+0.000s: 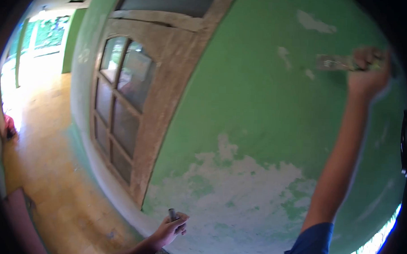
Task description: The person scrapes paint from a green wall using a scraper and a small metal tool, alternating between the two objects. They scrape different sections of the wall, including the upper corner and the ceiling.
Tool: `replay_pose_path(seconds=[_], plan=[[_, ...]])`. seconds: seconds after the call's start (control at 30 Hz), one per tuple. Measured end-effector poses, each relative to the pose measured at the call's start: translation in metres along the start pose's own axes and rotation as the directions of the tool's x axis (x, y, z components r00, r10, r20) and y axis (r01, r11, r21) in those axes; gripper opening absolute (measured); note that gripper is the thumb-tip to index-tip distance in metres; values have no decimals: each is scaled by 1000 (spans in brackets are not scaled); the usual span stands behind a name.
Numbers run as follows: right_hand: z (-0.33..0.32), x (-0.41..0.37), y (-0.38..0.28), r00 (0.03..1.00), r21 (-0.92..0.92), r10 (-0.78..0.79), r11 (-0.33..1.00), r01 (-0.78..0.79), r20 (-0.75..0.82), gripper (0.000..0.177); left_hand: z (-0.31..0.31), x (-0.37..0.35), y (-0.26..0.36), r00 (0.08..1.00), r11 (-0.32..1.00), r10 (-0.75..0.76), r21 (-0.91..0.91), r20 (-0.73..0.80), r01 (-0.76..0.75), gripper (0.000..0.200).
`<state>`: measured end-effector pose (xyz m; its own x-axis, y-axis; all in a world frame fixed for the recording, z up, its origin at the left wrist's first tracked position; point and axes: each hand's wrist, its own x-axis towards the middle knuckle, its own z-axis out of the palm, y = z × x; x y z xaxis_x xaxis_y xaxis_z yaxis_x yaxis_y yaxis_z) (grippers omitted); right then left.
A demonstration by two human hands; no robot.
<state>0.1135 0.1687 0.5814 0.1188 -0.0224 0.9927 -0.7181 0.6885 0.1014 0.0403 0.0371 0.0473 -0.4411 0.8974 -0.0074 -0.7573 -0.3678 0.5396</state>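
Note:
My right hand is raised high at the right, fingers wrapped round the handle of a scraper. Its flat, worn-looking blade points left over the green wall, close to small pale patches where paint is gone. Low in the view, my left hand is closed on a short dark cylindrical object, whose upper end sticks out above the fingers. Behind that hand spreads a large bare patch of whitish wall with ragged green edges.
A weathered wooden window frame with glass panes is set in the wall to the left. Beyond it, a yellowish tiled floor runs toward a bright opening. Something red shows at the far left edge.

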Motion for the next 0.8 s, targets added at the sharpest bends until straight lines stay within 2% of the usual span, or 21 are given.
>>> replay_pose_path(seconds=[0.03,0.1,0.13,0.2,0.23,0.3,0.37,0.4,0.47,0.53,0.57,0.6,0.63,0.7,0.77,0.8], plan=[[-23,12,4,995,-56,-77,995,80,56,23,-3,1,-1,999,1000,3,7,33,-3,12],[-63,44,7,994,345,0,938,-39,112,21,-4,1,-4,999,1000,2,21,44,-3,12],[-47,35,11,991,397,44,913,-90,124,21,-4,1,-4,1000,999,-6,32,26,5,11],[-13,7,12,991,160,126,978,-131,45,36,-10,2,-5,997,997,15,70,74,-20,13],[-1,-5,10,988,32,151,988,-151,12,44,-10,-1,-4,999,998,42,44,19,-43,13],[1,-17,2,987,48,73,996,-80,140,47,-9,-5,2,997,995,48,87,60,-54,14],[5,-34,-5,975,67,-6,998,-9,220,47,-13,-10,7,997,993,61,99,42,-65,15],[-2,-43,-2,974,86,4,996,-24,225,47,-12,-9,6,998,990,42,133,52,-49,16],[-16,-75,9,978,-161,-49,984,82,201,41,-20,-9,5,997,990,57,128,54,-63,19],[-29,-112,26,976,-407,-111,896,179,186,37,-25,-9,5,989,983,51,170,141,-75,25],[-32,-129,32,972,-521,-145,825,221,183,35,-26,-10,6,989,983,56,169,135,-79,25],[-17,-151,19,969,-113,150,985,-130,195,37,-26,-12,8,982,982,37,176,187,-70,28],[3,-176,-1,862,291,387,826,-482,328,38,-26,-13,9,971,981,19,185,238,-65,31],[6,-226,-10,803,320,462,748,-581,376,45,-29,-13,7,961,972,27,216,276,-89,35],[-1,-277,-16,720,262,467,714,-650,514,48,-31,-16,8,937,967,39,222,346,-122,38],[-5,-304,-21,656,191,560,669,-718,506,51,-33,-19,9,938,965,53,224,342,-136,38]])
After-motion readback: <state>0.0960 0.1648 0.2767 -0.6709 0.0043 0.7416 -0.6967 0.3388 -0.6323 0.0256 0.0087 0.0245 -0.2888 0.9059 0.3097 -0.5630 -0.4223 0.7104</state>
